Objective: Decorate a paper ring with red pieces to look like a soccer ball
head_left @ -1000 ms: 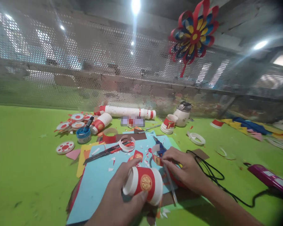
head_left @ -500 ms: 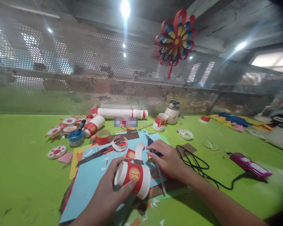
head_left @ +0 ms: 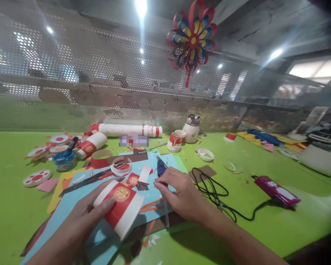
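My left hand [head_left: 91,213] is wrapped around a white paper cup [head_left: 119,206] with a red band and a gold emblem. The cup is tilted, its base toward the lower right. My right hand [head_left: 179,191] is over a blue glue gun [head_left: 161,167], its thumb and index fingertips pressed together. What lies in that pinch is too small to make out. From under the hand a clear glue stick [head_left: 167,213] sticks out. Between the hands are a curled white paper strip [head_left: 145,174] and a red paper piece [head_left: 133,180] on blue paper sheets [head_left: 99,235].
Scissors [head_left: 82,184], a white ring [head_left: 121,166] and a blue jar [head_left: 64,161] are left of centre. Cut cups [head_left: 174,142] and a long white tube [head_left: 121,130] stand farther back. A black cable [head_left: 213,191] runs to a purple power strip [head_left: 277,192] at right.
The view has shifted, so most things appear farther left. My left hand has tipped and turned the cup. My right hand has drawn back from the glue gun, exposing more of its blue body.
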Demonstrator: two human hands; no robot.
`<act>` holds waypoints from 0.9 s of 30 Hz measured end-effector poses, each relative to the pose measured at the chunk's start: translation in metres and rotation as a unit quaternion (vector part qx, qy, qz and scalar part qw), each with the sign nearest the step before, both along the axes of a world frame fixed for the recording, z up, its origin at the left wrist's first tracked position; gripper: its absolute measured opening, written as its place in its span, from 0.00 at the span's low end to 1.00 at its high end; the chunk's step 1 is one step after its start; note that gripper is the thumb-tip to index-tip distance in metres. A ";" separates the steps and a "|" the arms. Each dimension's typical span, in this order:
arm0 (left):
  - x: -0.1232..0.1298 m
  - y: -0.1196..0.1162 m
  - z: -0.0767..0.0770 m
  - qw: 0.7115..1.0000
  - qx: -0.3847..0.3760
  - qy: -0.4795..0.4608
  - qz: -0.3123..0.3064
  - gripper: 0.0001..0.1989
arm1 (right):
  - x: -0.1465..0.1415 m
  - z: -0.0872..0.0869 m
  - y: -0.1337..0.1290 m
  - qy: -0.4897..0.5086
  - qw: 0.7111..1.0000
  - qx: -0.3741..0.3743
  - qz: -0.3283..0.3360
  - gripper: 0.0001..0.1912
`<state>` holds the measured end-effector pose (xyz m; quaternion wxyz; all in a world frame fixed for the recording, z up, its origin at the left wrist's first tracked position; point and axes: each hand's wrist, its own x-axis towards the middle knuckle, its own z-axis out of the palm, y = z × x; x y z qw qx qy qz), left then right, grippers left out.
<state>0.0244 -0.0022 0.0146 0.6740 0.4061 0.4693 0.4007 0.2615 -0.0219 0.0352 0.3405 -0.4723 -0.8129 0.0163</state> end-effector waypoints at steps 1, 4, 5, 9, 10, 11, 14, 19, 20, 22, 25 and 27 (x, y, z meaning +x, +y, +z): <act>0.001 0.000 0.002 1.000 -0.008 -0.007 0.008 0.41 | 0.000 0.000 -0.001 -0.016 1.000 -0.007 -0.002 0.11; 0.009 -0.004 0.014 0.999 -0.014 -0.031 0.010 0.40 | 0.000 0.002 -0.005 -0.084 0.996 -0.038 0.001 0.10; 0.011 -0.005 0.018 1.000 -0.007 -0.026 0.008 0.41 | 0.001 0.002 -0.007 -0.113 0.992 -0.050 0.005 0.10; 0.019 -0.007 0.031 0.996 0.062 0.059 0.029 0.39 | 0.006 0.007 -0.017 -0.214 0.973 -0.087 0.011 0.09; 0.021 -0.007 0.032 0.992 0.084 0.084 0.033 0.38 | 0.008 0.009 -0.018 -0.229 0.969 -0.092 0.008 0.09; 0.022 -0.006 0.031 0.988 0.106 0.102 0.037 0.37 | 0.009 0.010 -0.019 -0.240 0.966 -0.096 0.004 0.09; 0.028 -0.004 0.028 0.978 0.152 0.133 0.045 0.32 | 0.014 0.014 -0.021 -0.256 0.961 -0.103 -0.004 0.10; 0.035 -0.006 0.023 0.980 0.158 0.119 0.028 0.27 | 0.027 0.014 -0.026 -0.254 0.961 -0.109 -0.011 0.13; 0.034 -0.006 0.022 0.983 0.150 0.105 0.026 0.28 | 0.031 0.013 -0.028 -0.248 0.963 -0.105 -0.017 0.13; 0.028 -0.004 0.020 0.988 0.129 0.083 0.034 0.30 | 0.039 0.012 -0.031 -0.230 0.968 -0.089 -0.040 0.12; 0.017 0.003 0.021 0.993 0.093 0.034 0.064 0.34 | 0.053 0.011 -0.033 -0.186 0.978 -0.037 -0.086 0.11; 0.013 0.007 0.023 0.992 0.089 -0.001 0.089 0.35 | 0.062 0.013 -0.032 -0.131 0.984 0.013 -0.120 0.13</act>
